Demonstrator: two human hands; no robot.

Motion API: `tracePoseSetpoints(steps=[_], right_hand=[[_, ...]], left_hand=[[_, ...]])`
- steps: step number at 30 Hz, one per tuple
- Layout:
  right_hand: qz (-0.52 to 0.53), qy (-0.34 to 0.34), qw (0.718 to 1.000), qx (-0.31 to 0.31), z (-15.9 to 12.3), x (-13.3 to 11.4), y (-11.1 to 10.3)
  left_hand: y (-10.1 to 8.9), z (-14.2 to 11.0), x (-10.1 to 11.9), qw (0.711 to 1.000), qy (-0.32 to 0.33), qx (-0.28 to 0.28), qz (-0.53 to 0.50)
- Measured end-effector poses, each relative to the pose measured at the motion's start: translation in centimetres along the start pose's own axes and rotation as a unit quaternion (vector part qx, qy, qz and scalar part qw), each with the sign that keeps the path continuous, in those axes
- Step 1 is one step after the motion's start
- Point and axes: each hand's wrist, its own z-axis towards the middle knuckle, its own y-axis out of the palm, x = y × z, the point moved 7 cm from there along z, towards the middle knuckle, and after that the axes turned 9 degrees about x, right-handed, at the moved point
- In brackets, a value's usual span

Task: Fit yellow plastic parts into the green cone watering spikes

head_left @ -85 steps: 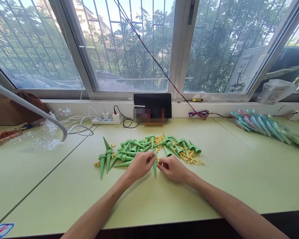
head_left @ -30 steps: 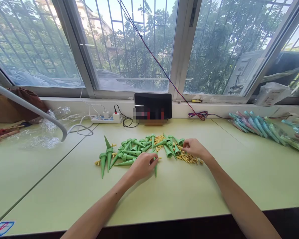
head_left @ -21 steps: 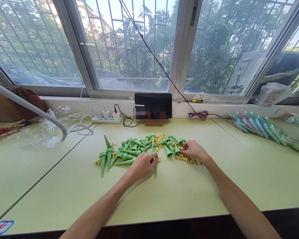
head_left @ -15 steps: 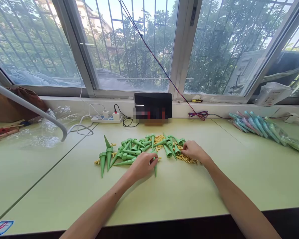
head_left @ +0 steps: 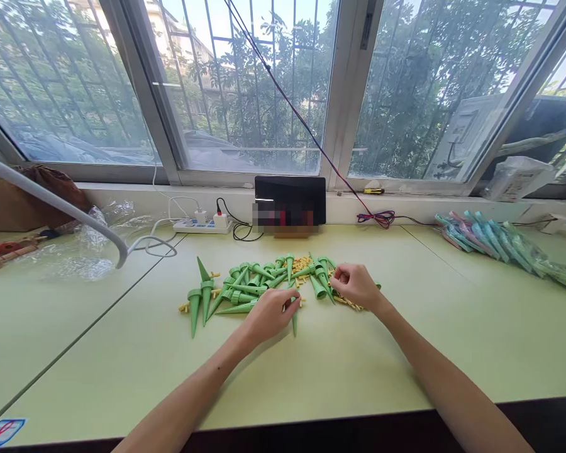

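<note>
Two hands of ours are over the desk, and look at the left hand: that grip is pinched on one green plastic spike, tapered tip poking out below our fingertips toward us, likely to steady it and leave its right side reachable. A yellow fitting juts out just beside that grip! Our right hand is over the loose yellow pieces, fingers curled; whether it's closed on one, we can't tell. More green spikes lie heaped within reach, presumably for convenience.
</note>
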Motion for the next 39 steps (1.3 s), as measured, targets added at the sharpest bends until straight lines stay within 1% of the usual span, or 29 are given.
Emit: tracePoseSetpoints(steps=[2, 5, 9, 12, 15, 20, 26, 32, 39], right_hand=[[0.061, -0.033, 0.997, -0.032, -0.9, -1.7, 1.2], [0.117, -0.077, 0.988, -0.069, -2.4, -3.8, 2.8], [0.154, -0.097, 0.980, -0.076, -3.6, -5.0, 3.9], [0.173, -0.096, 0.977, -0.074, -3.9, -5.1, 4.4], [0.175, -0.103, 0.977, -0.065, -4.0, -5.0, 4.5], [0.161, -0.113, 0.979, -0.055, -3.9, -4.9, 4.4], [0.150, -0.113, 0.980, -0.063, -3.9, -4.9, 4.5], [0.127, -0.126, 0.982, -0.058, -3.9, -5.3, 4.4], [0.113, -0.136, 0.983, -0.050, -3.8, -5.3, 4.4]], left_hand=[[-0.2, 0.0, -0.1, 1.000, -0.003, 0.014, -0.015], [-0.3, -0.1, 0.0, 0.999, 0.007, 0.020, -0.031], [-0.3, -0.2, 0.6, 0.998, 0.039, 0.017, -0.035], [-0.3, -0.3, 0.9, 0.998, 0.059, 0.017, -0.024], [-0.4, -0.3, 0.8, 0.998, 0.060, 0.014, -0.021], [-0.3, -0.1, 0.1, 0.999, 0.045, 0.011, -0.025], [-0.1, -0.1, 0.2, 0.997, 0.073, -0.001, -0.017], [-0.2, -0.1, 0.1, 0.997, 0.076, 0.008, -0.001], [-0.2, 0.0, 0.3, 0.997, 0.082, 0.007, -0.008]])
